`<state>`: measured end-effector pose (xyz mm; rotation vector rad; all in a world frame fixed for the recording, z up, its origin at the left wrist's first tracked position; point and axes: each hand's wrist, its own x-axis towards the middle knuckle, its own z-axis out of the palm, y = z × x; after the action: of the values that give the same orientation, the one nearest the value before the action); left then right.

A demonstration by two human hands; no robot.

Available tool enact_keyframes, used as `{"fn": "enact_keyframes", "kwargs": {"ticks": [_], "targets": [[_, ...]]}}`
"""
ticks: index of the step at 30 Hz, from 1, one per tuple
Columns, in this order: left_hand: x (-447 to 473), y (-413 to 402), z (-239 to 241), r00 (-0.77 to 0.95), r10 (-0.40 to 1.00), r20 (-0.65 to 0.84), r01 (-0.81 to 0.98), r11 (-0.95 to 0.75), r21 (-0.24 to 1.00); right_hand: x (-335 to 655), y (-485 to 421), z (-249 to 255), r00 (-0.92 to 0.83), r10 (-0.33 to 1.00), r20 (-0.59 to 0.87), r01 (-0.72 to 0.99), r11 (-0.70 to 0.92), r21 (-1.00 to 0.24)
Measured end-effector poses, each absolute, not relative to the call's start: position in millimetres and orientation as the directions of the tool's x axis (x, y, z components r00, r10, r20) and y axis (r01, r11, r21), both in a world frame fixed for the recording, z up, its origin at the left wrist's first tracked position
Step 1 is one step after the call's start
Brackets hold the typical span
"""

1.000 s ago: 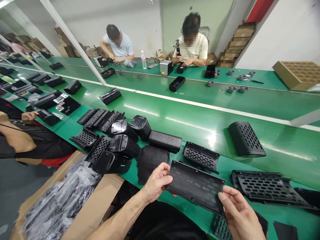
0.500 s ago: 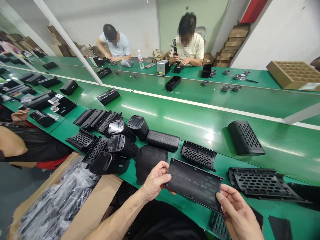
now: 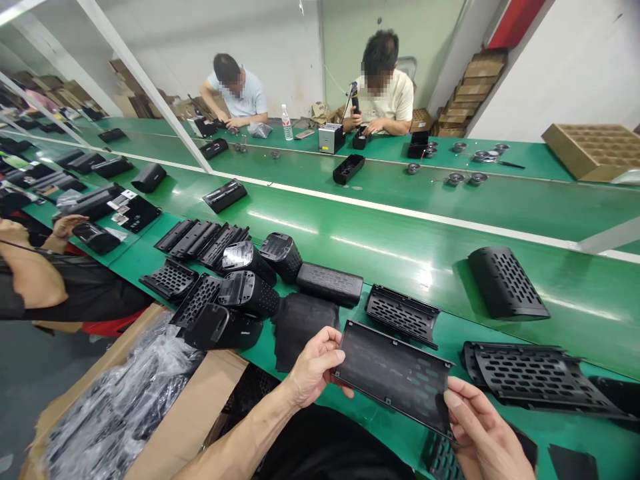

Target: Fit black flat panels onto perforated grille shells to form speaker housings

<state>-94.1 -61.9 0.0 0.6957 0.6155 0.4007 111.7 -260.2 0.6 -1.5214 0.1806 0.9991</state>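
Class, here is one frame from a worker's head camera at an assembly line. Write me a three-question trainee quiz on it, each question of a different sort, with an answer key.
1. True or false: the black grille panel is held by both the left hand and the right hand.
2. Multiple choice: what lies on the green conveyor belt just beyond the held panel? A) a perforated grille piece B) a water bottle C) a cardboard tray
3. Fill in: the cardboard box at the lower left holds parts wrapped in clear ____.

Key: 1 true; 2 A; 3 plastic.
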Motion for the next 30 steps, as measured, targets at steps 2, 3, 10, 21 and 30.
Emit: {"fn": "enact_keyframes", "kwargs": {"ticks": [2, 3, 10, 21, 30], "targets": [[-93, -62, 1, 0.75, 0.526, -0.401, -0.135, 0.716, 0.685, 113, -259, 2, 0.606, 0.382, -0.698, -0.662, -0.245, -0.709], [-93, -62, 1, 0.748, 0.524, -0.407, -0.132, 0.719, 0.683, 113, -258, 2, 0.608, 0.365, -0.705, -0.667, -0.247, -0.703], [-93, -63, 2, 0.741, 0.535, -0.406, -0.141, 0.716, 0.684, 109, -252, 12, 0.604, 0.376, -0.703, -0.682, -0.213, -0.7], [-93, -63, 6, 0.719, 0.563, -0.408, -0.184, 0.72, 0.67, 109, -252, 12, 0.555, 0.392, -0.733, -0.724, -0.207, -0.659], [-97, -64, 5, 0.695, 0.596, -0.402, -0.183, 0.687, 0.703, 102, -244, 22, 0.596, 0.38, -0.707, -0.691, -0.205, -0.693]]}}
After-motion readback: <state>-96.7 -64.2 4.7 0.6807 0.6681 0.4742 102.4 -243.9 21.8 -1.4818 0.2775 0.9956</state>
